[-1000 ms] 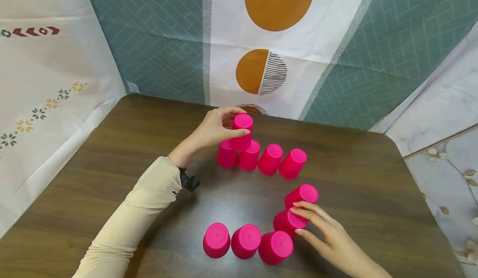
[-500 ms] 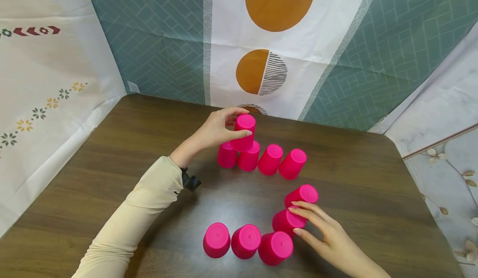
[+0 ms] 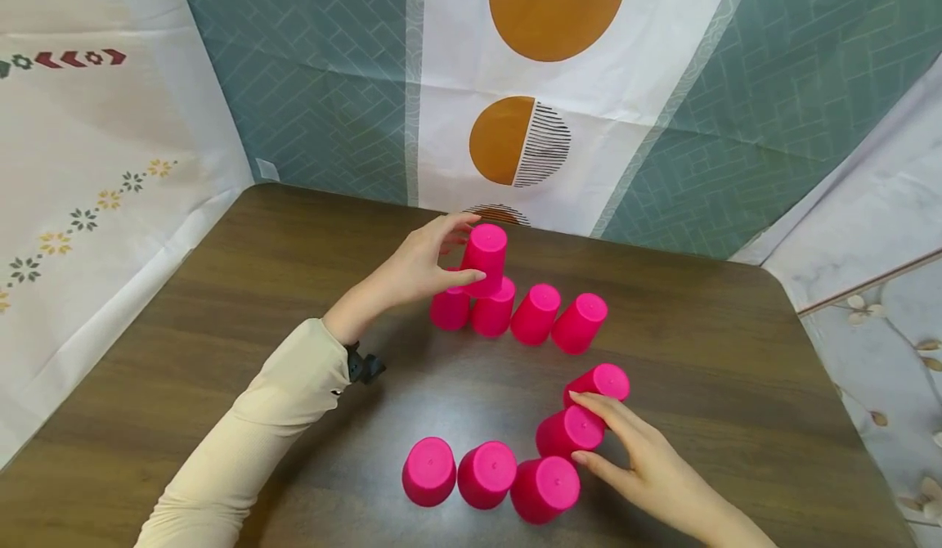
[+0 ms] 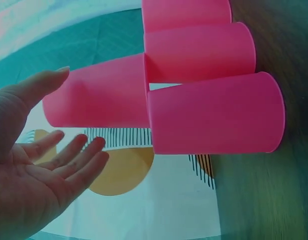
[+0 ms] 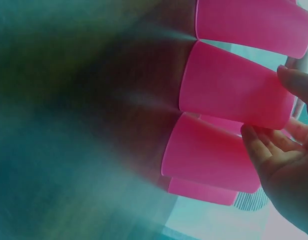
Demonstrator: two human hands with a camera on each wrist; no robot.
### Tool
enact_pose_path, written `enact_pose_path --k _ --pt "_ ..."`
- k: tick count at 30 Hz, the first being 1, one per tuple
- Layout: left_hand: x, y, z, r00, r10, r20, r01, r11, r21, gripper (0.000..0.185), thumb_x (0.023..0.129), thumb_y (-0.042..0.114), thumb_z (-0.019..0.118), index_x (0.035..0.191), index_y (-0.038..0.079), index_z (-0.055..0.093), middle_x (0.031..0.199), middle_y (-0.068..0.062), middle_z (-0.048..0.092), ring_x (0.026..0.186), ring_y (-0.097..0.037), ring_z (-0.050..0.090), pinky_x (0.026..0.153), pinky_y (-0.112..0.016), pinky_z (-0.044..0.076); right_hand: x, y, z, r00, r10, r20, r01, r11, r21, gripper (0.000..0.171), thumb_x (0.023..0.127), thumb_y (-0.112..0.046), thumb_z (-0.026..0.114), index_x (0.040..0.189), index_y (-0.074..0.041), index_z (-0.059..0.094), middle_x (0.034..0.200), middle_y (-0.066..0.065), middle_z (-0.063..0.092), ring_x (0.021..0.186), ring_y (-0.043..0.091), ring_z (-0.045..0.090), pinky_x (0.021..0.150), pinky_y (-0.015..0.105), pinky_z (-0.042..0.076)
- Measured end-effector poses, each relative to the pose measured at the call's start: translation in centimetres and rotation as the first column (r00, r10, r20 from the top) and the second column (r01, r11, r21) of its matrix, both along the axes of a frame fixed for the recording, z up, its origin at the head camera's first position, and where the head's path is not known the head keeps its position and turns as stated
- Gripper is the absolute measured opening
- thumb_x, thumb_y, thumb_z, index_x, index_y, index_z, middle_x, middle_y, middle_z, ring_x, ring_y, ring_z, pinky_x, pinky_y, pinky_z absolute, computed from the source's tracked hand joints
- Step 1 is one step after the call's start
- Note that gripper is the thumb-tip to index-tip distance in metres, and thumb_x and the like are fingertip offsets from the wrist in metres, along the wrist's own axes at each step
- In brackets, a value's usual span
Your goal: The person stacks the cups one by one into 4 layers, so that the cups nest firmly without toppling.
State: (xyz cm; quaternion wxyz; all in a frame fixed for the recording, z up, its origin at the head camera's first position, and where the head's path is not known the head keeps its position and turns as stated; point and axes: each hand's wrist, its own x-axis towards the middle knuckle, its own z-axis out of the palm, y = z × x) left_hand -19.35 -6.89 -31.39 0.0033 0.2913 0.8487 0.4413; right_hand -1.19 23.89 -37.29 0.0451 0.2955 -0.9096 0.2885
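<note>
Pink upside-down cups stand in two groups. One cup (image 3: 486,258) sits in a second tier over the two leftmost cups of the back row. My left hand (image 3: 419,263) is around its left side; in the left wrist view the fingers (image 4: 89,155) are spread apart from it, with the thumb tip at its edge. At the right, my right hand (image 3: 651,470) has thumb and fingers parted on either side of a cup (image 3: 570,429). In the right wrist view its fingertips (image 5: 249,134) lie close against that cup (image 5: 233,85); I cannot tell whether they touch.
Two cups (image 3: 536,315) stand at the right of the back row. Beyond the right hand's fingers is another cup (image 3: 599,383). Three more cups (image 3: 486,474) line the front of the brown wooden table (image 3: 736,352). Patterned cloth (image 3: 331,98) hangs along the table's back.
My left thumb has come away downward from the stacked cup as the fingers spread. The right fingers have parted wider around their cup, which has shifted slightly left.
</note>
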Motion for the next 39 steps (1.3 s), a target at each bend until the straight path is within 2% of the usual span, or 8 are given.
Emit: enact_pose_path --k 7,16,19,23,26,32,36,39 --pt "3.4 -1.4 0.2 0.999 0.036 -0.029 -0.036 0.999 -0.009 0.071 0.076 0.019 0.077 0.136 0.007 0.04 0.13 -0.01 0.049 0.118 -0.025 0.051 0.099 -0.04 0.042 -0.3 0.0 0.2 0.999 0.041 0.027 -0.041 0.999 0.007 0.071 0.077 -0.021 0.077 0.139 -0.014 0.042 0.133 -0.003 0.05 0.12 0.008 0.048 0.096 0.011 0.038" --pt "8.9 -3.2 -0.7 0.998 -0.006 -0.068 0.001 0.998 -0.067 0.063 0.074 0.021 0.079 0.129 0.009 0.049 0.125 -0.004 0.054 0.117 -0.021 0.052 0.096 -0.042 0.044 -0.4 0.3 0.1 0.997 0.074 -0.021 -0.074 0.997 -0.01 0.068 0.076 -0.019 0.078 0.135 -0.009 0.046 0.13 0.003 0.054 0.119 0.008 0.05 0.098 0.008 0.033" --pt "11.3 -3.9 -1.0 0.997 -0.065 -0.038 0.061 0.993 -0.098 0.057 0.077 0.028 0.077 0.126 0.014 0.052 0.125 0.001 0.053 0.116 -0.016 0.052 0.095 -0.04 0.045 -0.3 0.3 0.7 0.996 0.067 -0.051 -0.067 0.998 -0.006 0.07 0.073 -0.018 0.079 0.135 -0.011 0.047 0.127 0.002 0.056 0.117 0.007 0.051 0.098 0.008 0.032" --pt "14.3 -5.0 -1.9 0.992 -0.113 0.056 0.119 0.984 -0.129 0.049 0.079 0.044 0.071 0.12 0.024 0.055 0.128 0.011 0.05 0.117 -0.011 0.05 0.094 -0.038 0.045 -0.4 0.3 1.8 0.993 0.088 -0.078 -0.09 0.996 -0.011 0.072 0.071 -0.016 0.081 0.135 -0.01 0.048 0.126 0.002 0.057 0.117 0.008 0.051 0.098 0.009 0.033" --pt "16.1 -5.7 -2.9 0.989 -0.106 0.102 0.117 0.987 -0.109 0.045 0.079 0.049 0.068 0.118 0.029 0.055 0.126 0.016 0.05 0.117 -0.009 0.049 0.094 -0.037 0.045 -0.8 0.2 2.8 0.988 0.114 -0.103 -0.116 0.993 -0.015 0.067 0.074 -0.022 0.079 0.133 -0.008 0.049 0.125 0.002 0.057 0.118 0.008 0.051 0.099 0.009 0.033" --pt "19.0 -5.7 -4.4 0.993 -0.078 0.09 0.082 0.996 -0.041 0.052 0.081 0.045 0.068 0.127 0.03 0.049 0.125 0.016 0.052 0.114 -0.009 0.053 0.094 -0.032 0.046 -2.3 -0.3 4.4 0.959 0.167 -0.229 -0.18 0.983 -0.037 0.06 0.081 -0.038 0.071 0.129 -0.007 0.054 0.122 0.0 0.059 0.112 0.009 0.055 0.094 0.01 0.039" --pt "20.2 -5.4 -5.0 0.99 -0.034 0.135 0.023 0.997 0.08 0.063 0.081 0.04 0.07 0.135 0.028 0.041 0.126 0.013 0.053 0.113 -0.01 0.054 0.096 -0.03 0.045 -3.2 -0.8 5.4 0.963 0.201 -0.182 -0.207 0.978 -0.013 0.063 0.076 -0.032 0.077 0.13 -0.01 0.053 0.122 -0.003 0.058 0.111 0.008 0.054 0.092 0.009 0.039" --pt "20.8 -5.2 -5.5 0.993 0.006 0.121 -0.025 0.988 0.153 0.066 0.08 0.034 0.073 0.137 0.024 0.04 0.125 0.009 0.055 0.113 -0.012 0.055 0.096 -0.029 0.044 -3.9 -1.1 6.2 0.968 0.219 -0.125 -0.218 0.976 0.026 0.067 0.073 -0.027 0.08 0.131 -0.012 0.052 0.123 -0.004 0.057 0.112 0.007 0.054 0.093 0.008 0.039"
